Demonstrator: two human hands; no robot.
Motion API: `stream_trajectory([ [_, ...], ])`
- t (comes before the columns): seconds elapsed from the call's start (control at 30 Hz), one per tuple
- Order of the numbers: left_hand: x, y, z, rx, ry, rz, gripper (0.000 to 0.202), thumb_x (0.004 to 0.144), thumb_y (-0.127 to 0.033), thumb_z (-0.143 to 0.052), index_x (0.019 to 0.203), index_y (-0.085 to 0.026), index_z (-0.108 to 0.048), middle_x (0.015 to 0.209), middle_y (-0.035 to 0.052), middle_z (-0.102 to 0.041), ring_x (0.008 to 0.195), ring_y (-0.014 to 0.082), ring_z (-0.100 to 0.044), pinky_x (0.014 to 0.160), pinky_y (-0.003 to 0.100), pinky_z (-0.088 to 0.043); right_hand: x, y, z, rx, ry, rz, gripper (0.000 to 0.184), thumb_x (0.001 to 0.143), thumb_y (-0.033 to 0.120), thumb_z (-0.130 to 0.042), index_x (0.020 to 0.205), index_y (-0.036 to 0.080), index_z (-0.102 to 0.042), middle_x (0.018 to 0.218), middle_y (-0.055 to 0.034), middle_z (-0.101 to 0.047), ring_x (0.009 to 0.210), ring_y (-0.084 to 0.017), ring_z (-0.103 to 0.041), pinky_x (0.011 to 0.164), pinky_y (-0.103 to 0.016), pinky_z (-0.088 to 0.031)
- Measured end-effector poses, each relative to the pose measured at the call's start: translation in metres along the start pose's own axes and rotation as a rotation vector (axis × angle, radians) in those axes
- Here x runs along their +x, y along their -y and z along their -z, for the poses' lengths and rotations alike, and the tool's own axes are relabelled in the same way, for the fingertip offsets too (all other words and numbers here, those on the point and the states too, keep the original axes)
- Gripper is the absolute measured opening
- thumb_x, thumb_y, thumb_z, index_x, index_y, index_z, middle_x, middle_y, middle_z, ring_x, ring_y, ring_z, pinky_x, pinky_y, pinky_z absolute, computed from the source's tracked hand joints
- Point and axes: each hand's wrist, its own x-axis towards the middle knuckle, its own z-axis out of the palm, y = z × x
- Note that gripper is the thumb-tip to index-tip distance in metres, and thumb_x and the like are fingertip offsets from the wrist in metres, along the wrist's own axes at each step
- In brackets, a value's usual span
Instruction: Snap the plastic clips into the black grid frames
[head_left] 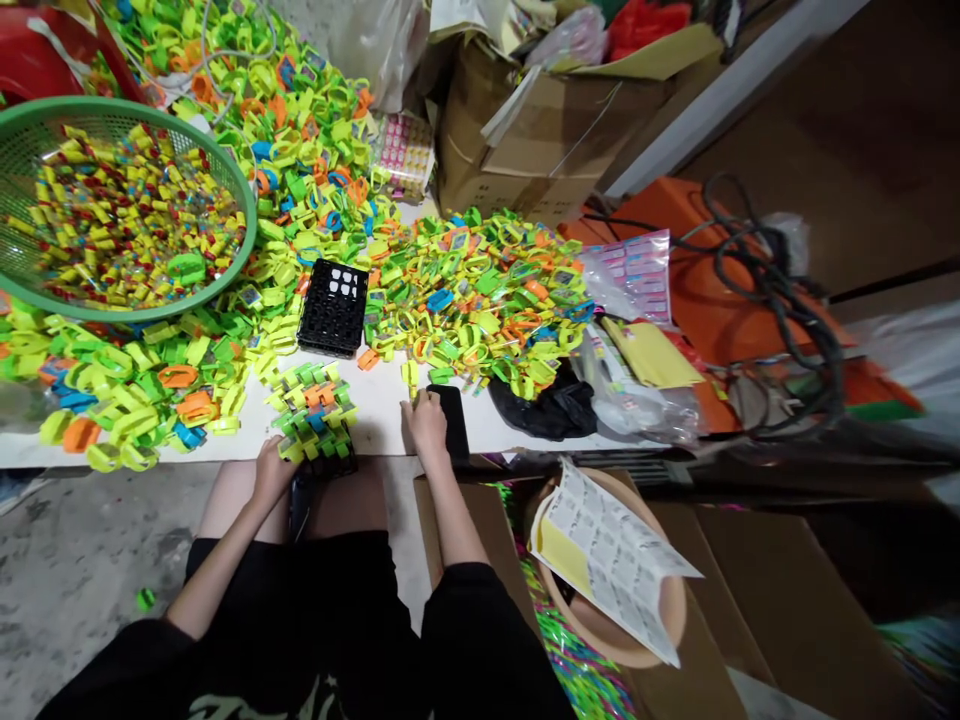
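Note:
My left hand [274, 472] is closed on the left side of a black tray [334, 462] at the table's front edge. Rows of green, yellow and orange plastic toy watches [313, 412] fill that tray and hide most of it. To the right, my right hand [426, 422] is at the tabletop, its fingers pinched at a yellow toy watch [409, 374]. A black phone [448, 420] lies flat just right of that hand. Farther back, a stack of black slotted trays [332, 308] stands between the heaps of toy watches.
Loose toy watches [480, 300] are heaped across the table. A green basket [244, 250] of small yellow and red pieces stands left. At right are a black plastic bag [544, 405], an orange machine with cables [697, 270] and, below, a tub [664, 620]. A cardboard box [540, 150] stands behind.

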Motion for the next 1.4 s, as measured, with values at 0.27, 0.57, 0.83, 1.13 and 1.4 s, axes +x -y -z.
stream_trajectory([
  [0.27,-0.002,0.001,-0.004,-0.006,-0.042,-0.004,0.013,0.071,-0.026,-0.063,0.061,-0.021,-0.055,0.07,0.0025,-0.06,0.073,0.02,-0.057,0.071,0.031,-0.047,-0.01,-0.006,-0.013,0.402,0.094,-0.012,0.016,0.082,0.023,-0.052,0.092,0.015,-0.061,0.09,-0.0086,-0.066,0.079,-0.02,-0.065,0.072,-0.03,-0.052],
  [0.57,-0.002,0.002,0.001,-0.028,-0.019,0.004,0.007,0.07,-0.024,-0.066,0.069,-0.02,-0.061,0.076,0.0039,-0.063,0.081,0.0225,-0.059,0.074,0.032,-0.049,-0.068,0.023,-0.057,1.037,0.336,0.223,0.031,0.078,0.043,-0.063,0.099,0.02,-0.064,0.102,-0.009,-0.07,0.096,-0.023,-0.067,0.086,-0.037,-0.056],
  [0.83,-0.002,-0.002,-0.001,-0.016,-0.038,0.015,0.011,0.071,-0.023,-0.065,0.064,-0.02,-0.058,0.073,0.0028,-0.06,0.078,0.0207,-0.058,0.075,0.031,-0.048,-0.071,0.032,-0.038,0.8,0.366,0.345,0.021,0.087,0.025,-0.049,0.101,0.023,-0.064,0.109,-0.0062,-0.067,0.096,-0.019,-0.064,0.087,-0.032,-0.053],
  [1.13,0.0,-0.003,0.0,-0.026,-0.032,-0.006,0.016,0.072,-0.027,-0.064,0.061,-0.02,-0.055,0.07,0.0023,-0.058,0.075,0.0204,-0.056,0.073,0.031,-0.046,-0.062,0.04,-0.04,0.688,0.416,0.454,0.027,0.089,0.017,-0.046,0.104,0.023,-0.067,0.114,-0.0067,-0.063,0.097,-0.018,-0.064,0.087,-0.029,-0.051],
  [1.4,-0.001,-0.003,-0.001,-0.042,-0.046,-0.015,0.017,0.073,-0.029,-0.062,0.061,-0.02,-0.054,0.069,0.0014,-0.056,0.073,0.019,-0.054,0.07,0.029,-0.043,-0.054,0.052,-0.015,0.486,0.413,0.448,0.025,0.089,0.015,-0.048,0.104,0.022,-0.066,0.106,-0.0061,-0.068,0.102,-0.021,-0.062,0.086,-0.028,-0.049],
])
